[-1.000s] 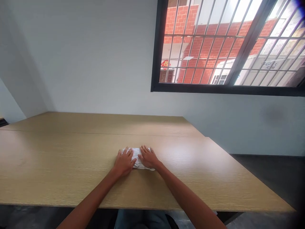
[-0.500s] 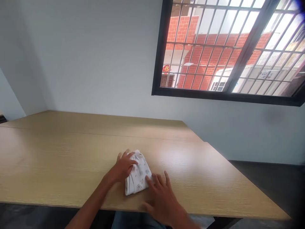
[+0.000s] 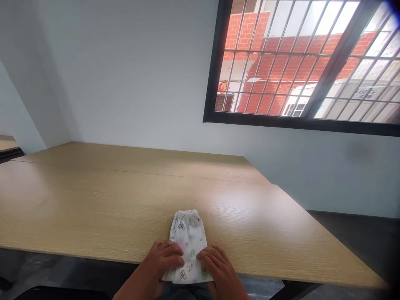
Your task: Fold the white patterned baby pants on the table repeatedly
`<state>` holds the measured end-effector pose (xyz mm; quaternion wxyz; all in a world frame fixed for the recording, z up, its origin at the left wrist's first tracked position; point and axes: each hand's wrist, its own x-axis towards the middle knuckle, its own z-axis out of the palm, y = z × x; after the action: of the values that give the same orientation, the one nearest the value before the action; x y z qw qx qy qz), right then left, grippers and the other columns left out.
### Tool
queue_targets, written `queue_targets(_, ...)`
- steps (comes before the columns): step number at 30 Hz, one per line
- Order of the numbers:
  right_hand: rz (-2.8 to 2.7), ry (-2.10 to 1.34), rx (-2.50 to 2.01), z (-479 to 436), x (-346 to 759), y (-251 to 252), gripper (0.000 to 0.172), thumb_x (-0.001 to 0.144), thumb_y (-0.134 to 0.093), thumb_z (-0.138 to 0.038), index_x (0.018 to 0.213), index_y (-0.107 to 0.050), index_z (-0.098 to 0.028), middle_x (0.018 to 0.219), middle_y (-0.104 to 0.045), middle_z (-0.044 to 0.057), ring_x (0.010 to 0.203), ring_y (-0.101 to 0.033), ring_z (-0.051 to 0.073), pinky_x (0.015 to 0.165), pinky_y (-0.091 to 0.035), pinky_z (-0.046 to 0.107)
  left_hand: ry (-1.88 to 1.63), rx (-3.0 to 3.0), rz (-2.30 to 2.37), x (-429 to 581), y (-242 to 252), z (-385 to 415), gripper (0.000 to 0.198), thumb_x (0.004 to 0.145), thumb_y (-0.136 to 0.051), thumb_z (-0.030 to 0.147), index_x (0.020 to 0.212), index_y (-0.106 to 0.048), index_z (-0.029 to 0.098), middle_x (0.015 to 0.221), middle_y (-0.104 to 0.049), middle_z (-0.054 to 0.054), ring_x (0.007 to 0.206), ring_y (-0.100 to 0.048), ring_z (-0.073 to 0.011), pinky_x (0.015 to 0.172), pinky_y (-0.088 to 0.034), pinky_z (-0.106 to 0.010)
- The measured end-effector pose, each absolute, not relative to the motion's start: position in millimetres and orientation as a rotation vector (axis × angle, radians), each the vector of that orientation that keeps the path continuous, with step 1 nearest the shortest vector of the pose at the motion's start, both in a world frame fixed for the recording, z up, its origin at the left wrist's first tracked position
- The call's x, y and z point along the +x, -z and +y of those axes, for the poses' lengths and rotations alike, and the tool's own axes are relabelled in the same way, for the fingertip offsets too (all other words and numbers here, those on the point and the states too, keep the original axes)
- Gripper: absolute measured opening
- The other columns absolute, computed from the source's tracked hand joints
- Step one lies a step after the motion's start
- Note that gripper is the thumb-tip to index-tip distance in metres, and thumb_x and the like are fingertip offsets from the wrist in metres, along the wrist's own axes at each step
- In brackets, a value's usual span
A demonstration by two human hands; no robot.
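A small white printed garment (image 3: 188, 246), folded, with a gathered elastic waistband at its far end, lies at the near edge of a light wooden table (image 3: 125, 196). Its near end hangs slightly over the edge. My left hand (image 3: 164, 260) grips the garment's near left corner with curled fingers. My right hand (image 3: 215, 266) holds the near right corner the same way.
A white wall stands behind the table. A black-framed barred window (image 3: 300, 62) fills the upper right, with a red brick building outside. Dark floor (image 3: 353, 233) lies to the right of the table. A seam runs across the tabletop farther back.
The garment has been turned lengthwise and pulled back to the table's near edge. Both hands moved from pressing flat on it to gripping its near corners.
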<state>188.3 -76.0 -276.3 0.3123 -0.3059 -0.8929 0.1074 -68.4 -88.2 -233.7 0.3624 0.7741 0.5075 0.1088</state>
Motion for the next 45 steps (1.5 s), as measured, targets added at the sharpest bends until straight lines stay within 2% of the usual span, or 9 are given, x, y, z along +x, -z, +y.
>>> queue_targets(4, -2.156, -0.688, -0.899, -62, 194, 261, 0.028, 0.079, -0.040, -0.008, 0.103, -0.049, -0.019, 0.112, -0.057, 0.002, 0.108, -0.050, 0.014, 0.094, -0.039, 0.026, -0.566, 1.740, 1.281, -75, 232, -76, 0.032, 0.081, -0.053, 0.034, 0.111, -0.062, 0.035, 0.128, -0.055, 0.003, 0.126, -0.045, -0.0108, 0.121, -0.035, -0.027)
queue_targets(6, -2.091, -0.786, -0.975, -49, 194, 254, 0.013, 0.093, -0.042, -0.023, 0.103, -0.048, -0.018, 0.108, -0.056, 0.003, 0.098, -0.051, 0.014, 0.087, -0.041, 0.025, -0.738, 1.567, 1.268, -72, 228, -66, 0.039, 0.080, -0.055, 0.050, 0.113, -0.062, 0.029, 0.123, -0.058, 0.001, 0.117, -0.051, -0.0111, 0.109, -0.043, -0.021)
queue_targets(10, -1.875, -0.912, -1.068, -17, 184, 243, 0.032, 0.094, -0.049, -0.046, 0.089, -0.044, -0.016, 0.072, -0.042, -0.001, 0.064, -0.037, 0.010, 0.055, -0.031, 0.020, -0.936, 1.352, 1.162, -60, 224, -39, 0.057, 0.075, -0.057, 0.064, 0.110, -0.061, 0.018, 0.107, -0.064, -0.002, 0.097, -0.060, -0.0109, 0.083, -0.050, -0.015)
queue_targets(19, -1.766, -1.034, -1.216, 18, 168, 244, 0.030, 0.086, -0.048, -0.045, 0.088, -0.044, -0.016, 0.075, -0.051, 0.001, 0.065, -0.047, 0.012, 0.057, -0.038, 0.020, -0.981, 1.376, 1.388, -61, 251, -1, 0.053, 0.074, -0.052, 0.064, 0.088, -0.060, 0.014, 0.086, -0.064, -0.003, 0.075, -0.056, -0.0085, 0.063, -0.039, -0.015)
queue_targets(23, -1.842, -0.864, -1.328, 22, 164, 245, 0.027, 0.089, -0.041, -0.043, 0.091, -0.044, -0.017, 0.072, -0.051, 0.000, 0.064, -0.046, 0.013, 0.054, -0.034, 0.021, -0.927, 1.433, 1.606, -54, 243, -6, 0.042, 0.078, -0.049, 0.056, 0.093, -0.058, 0.017, 0.088, -0.063, -0.002, 0.077, -0.058, -0.0104, 0.069, -0.043, -0.020)
queue_targets(26, -1.884, -0.810, -1.385, 22, 161, 242, 0.019, 0.090, -0.043, -0.036, 0.090, -0.045, -0.017, 0.070, -0.052, -0.001, 0.063, -0.048, 0.013, 0.055, -0.032, 0.021, -1.012, 1.605, 1.898, -36, 231, -20, 0.037, 0.085, -0.041, 0.041, 0.115, -0.051, 0.023, 0.116, -0.058, -0.002, 0.109, -0.054, -0.0142, 0.099, -0.048, -0.032)
queue_targets(36, -2.075, -0.518, -1.605, 18, 159, 233, 0.015, 0.096, -0.047, -0.026, 0.106, -0.047, -0.015, 0.088, -0.059, 0.005, 0.072, -0.053, 0.017, 0.062, -0.033, 0.025, -0.556, 1.983, 1.889, 4, 235, -30, 0.059, 0.085, -0.012, 0.054, 0.141, -0.027, 0.042, 0.156, -0.016, 0.009, 0.151, -0.009, -0.0205, 0.133, -0.016, -0.058)
queue_targets(40, -2.112, -0.085, -1.535, 9, 145, 219, 0.027, 0.092, -0.053, -0.020, 0.118, -0.051, -0.013, 0.119, -0.051, 0.012, 0.106, -0.050, 0.024, 0.090, -0.043, 0.035, -0.472, 2.035, 1.938, 2, 244, -24, 0.061, 0.084, -0.006, 0.052, 0.144, -0.017, 0.042, 0.157, -0.006, 0.010, 0.152, -0.004, -0.0202, 0.133, -0.016, -0.058)
queue_targets(45, -2.350, -0.317, -1.161, 0, 113, 213, 0.061, 0.091, -0.058, -0.036, 0.142, -0.039, -0.009, 0.151, -0.025, 0.013, 0.140, -0.022, 0.022, 0.116, -0.029, 0.036, -0.390, 2.169, 1.904, 4, 263, -24, 0.059, 0.086, -0.022, 0.053, 0.143, -0.008, 0.045, 0.156, 0.005, 0.008, 0.152, 0.002, -0.0261, 0.131, -0.016, -0.061)
